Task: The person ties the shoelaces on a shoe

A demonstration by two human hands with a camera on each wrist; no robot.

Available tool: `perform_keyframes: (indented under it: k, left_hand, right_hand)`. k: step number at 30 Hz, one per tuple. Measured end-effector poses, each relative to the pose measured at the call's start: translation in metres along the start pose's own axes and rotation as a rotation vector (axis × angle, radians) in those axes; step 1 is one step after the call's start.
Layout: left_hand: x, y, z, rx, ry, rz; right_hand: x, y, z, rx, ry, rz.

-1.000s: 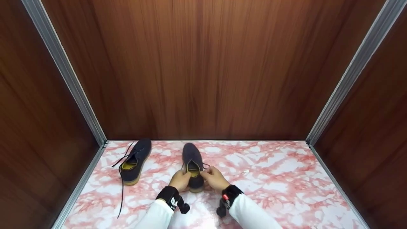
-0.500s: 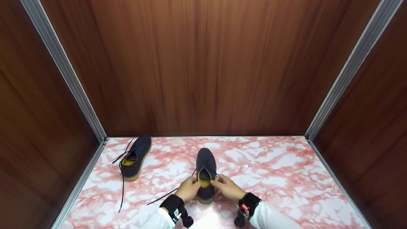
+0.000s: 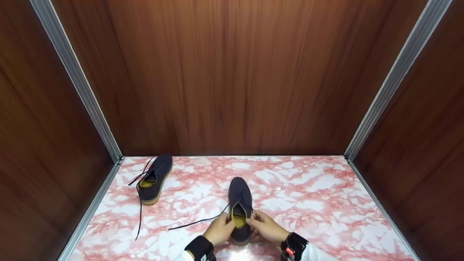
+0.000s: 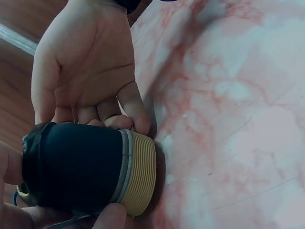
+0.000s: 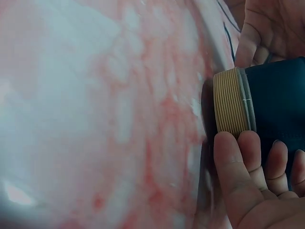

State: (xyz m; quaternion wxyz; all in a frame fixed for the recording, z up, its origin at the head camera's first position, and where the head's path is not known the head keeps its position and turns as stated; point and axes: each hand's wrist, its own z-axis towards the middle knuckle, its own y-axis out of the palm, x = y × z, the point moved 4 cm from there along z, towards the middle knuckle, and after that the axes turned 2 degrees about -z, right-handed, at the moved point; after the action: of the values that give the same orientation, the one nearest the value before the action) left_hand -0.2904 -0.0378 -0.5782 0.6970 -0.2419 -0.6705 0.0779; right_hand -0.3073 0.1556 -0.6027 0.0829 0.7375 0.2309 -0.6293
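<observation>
A dark navy lace-up shoe [image 3: 240, 188] with a yellow lining is on the marbled surface, toe pointing away from me. My left hand [image 3: 220, 230] grips its left side, thumb at the collar and fingers along the outside. On the opposite side my right hand [image 3: 269, 227] pinches the collar the same way. From the left wrist, the shoe's ribbed tan sole [image 4: 142, 174] shows at the heel, close to the surface. In the right wrist view, fingertips [image 5: 228, 150] press against the sole's edge. One dark lace [image 3: 199, 222] trails out to the left.
A matching shoe [image 3: 159, 174] sits at the back left, its loose lace [image 3: 140, 217] hanging toward me. Brown wood-grain panels [image 3: 232, 79] with grey metal corner strips [image 3: 83, 83] enclose the pink-and-white marbled surface [image 3: 308, 192] at the back and sides.
Both hands have moved the held shoe to the right and nearer to me. Its left lace now lies stretched out on the surface. The other shoe has stayed in place.
</observation>
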Motion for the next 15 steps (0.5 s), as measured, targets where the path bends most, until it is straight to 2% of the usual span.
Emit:
perform_keyframes:
  k: [4, 11, 15]
  left_hand:
    - [-0.001, 0.004, -0.009, -0.018, -0.004, -0.012]
    - [0.0, 0.009, -0.017, -0.059, 0.024, 0.023]
    - [-0.002, 0.011, -0.021, -0.086, 0.024, -0.003]
  right_hand:
    - [0.004, 0.002, -0.009, -0.003, 0.01, 0.009]
    - [0.011, 0.002, -0.023, -0.01, 0.02, 0.044]
    - [0.014, 0.0, -0.028, -0.026, 0.038, 0.091]
